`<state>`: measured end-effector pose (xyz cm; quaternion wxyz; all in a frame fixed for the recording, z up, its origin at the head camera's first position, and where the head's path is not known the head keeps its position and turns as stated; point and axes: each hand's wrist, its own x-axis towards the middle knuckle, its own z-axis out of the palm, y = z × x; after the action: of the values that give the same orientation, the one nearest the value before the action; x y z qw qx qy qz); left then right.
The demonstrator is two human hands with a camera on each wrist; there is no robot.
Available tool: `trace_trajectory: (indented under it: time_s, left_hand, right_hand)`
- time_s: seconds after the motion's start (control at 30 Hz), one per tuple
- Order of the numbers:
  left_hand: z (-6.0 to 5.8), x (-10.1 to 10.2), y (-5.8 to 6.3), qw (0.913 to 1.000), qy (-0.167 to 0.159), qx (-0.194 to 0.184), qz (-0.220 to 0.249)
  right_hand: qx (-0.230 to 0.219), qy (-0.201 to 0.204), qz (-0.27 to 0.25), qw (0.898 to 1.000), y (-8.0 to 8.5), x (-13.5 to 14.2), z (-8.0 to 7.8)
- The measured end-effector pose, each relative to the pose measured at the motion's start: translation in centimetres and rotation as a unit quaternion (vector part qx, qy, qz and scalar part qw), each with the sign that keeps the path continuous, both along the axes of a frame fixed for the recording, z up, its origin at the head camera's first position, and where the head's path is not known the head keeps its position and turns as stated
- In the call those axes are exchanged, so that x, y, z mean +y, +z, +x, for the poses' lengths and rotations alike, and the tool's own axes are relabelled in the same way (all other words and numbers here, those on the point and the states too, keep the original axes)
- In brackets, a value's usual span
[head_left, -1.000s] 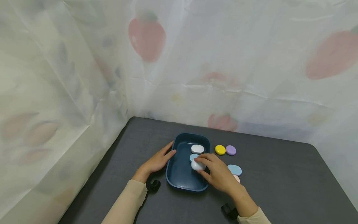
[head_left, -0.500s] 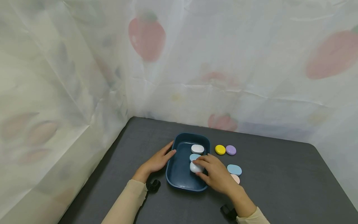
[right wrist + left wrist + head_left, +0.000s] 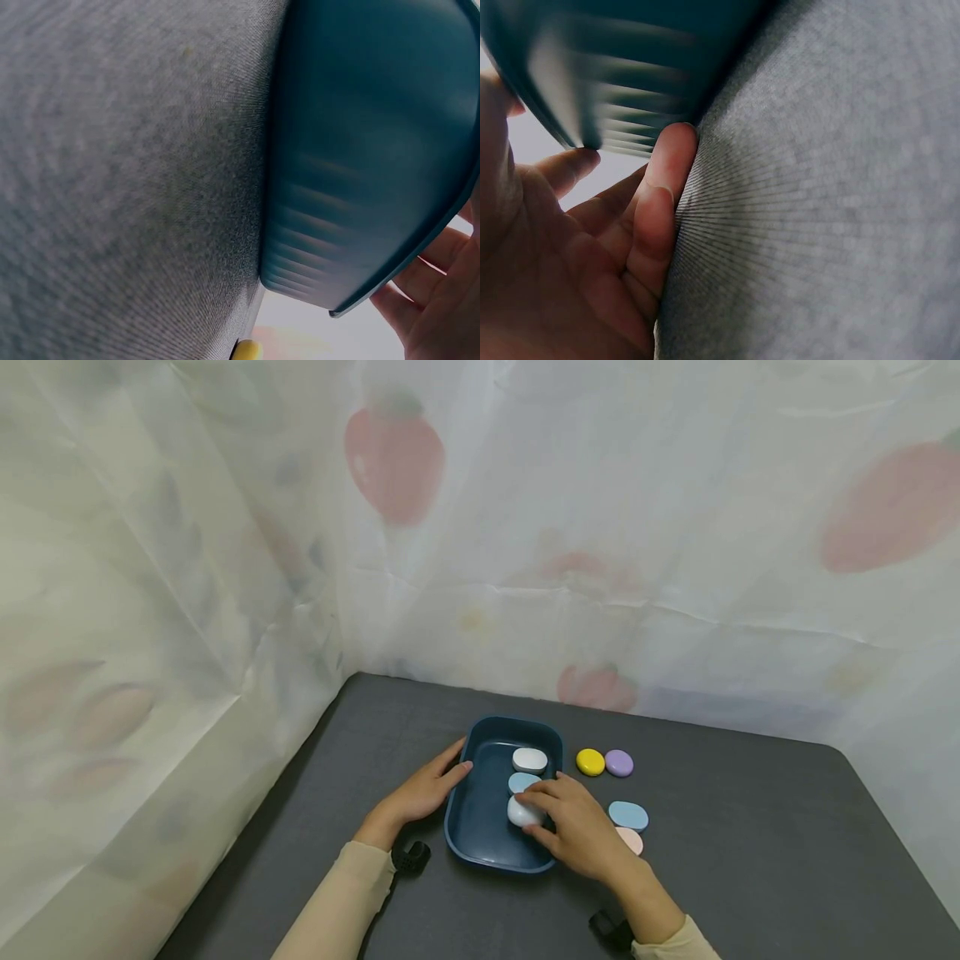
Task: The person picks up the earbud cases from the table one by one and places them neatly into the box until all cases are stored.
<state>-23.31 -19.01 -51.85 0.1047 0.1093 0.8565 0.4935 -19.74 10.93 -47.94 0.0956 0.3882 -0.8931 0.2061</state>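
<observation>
In the head view a dark blue rectangular tray (image 3: 483,852) stands on the grey table. My left hand (image 3: 417,791) holds its left side, thumb over the rim and fingers along the outer wall. My right hand (image 3: 581,827) reaches over the right rim and pinches a smooth, white, rounded object (image 3: 522,812) between thumb and fingers inside the tray. Just beyond it lie a light blue rounded piece (image 3: 522,782) and a white oval piece (image 3: 529,760). The right wrist view shows the tray's outer wall (image 3: 360,165); the pinched object is hidden there.
Right of the tray lie a yellow round piece (image 3: 590,762) and a purple round piece (image 3: 619,762), side by side. Nearer are a light blue oval piece (image 3: 628,815) and a pale pink piece (image 3: 631,840). A white curtain with printed fruit (image 3: 480,560) hangs behind the table.
My right hand has shifted slightly left with the white rounded object, uncovering more of the pink piece. The left hand and the tray have not moved.
</observation>
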Motion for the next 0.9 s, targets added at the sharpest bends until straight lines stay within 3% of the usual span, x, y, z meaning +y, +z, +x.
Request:
trace_trajectory:
  time_s: [0.47, 0.9]
  left_hand:
    - [0.01, -0.04, -0.27, 1.0000, 0.002, -0.005, 0.004]
    - [0.00, -0.11, -0.28, 1.0000, 0.000, -0.004, 0.003]
  right_hand:
    - [-0.055, -0.011, 0.009, 0.998, 0.00, -0.14, -0.06]
    - [-0.066, -0.025, 0.010, 0.997, -0.30, -0.43, 0.01]
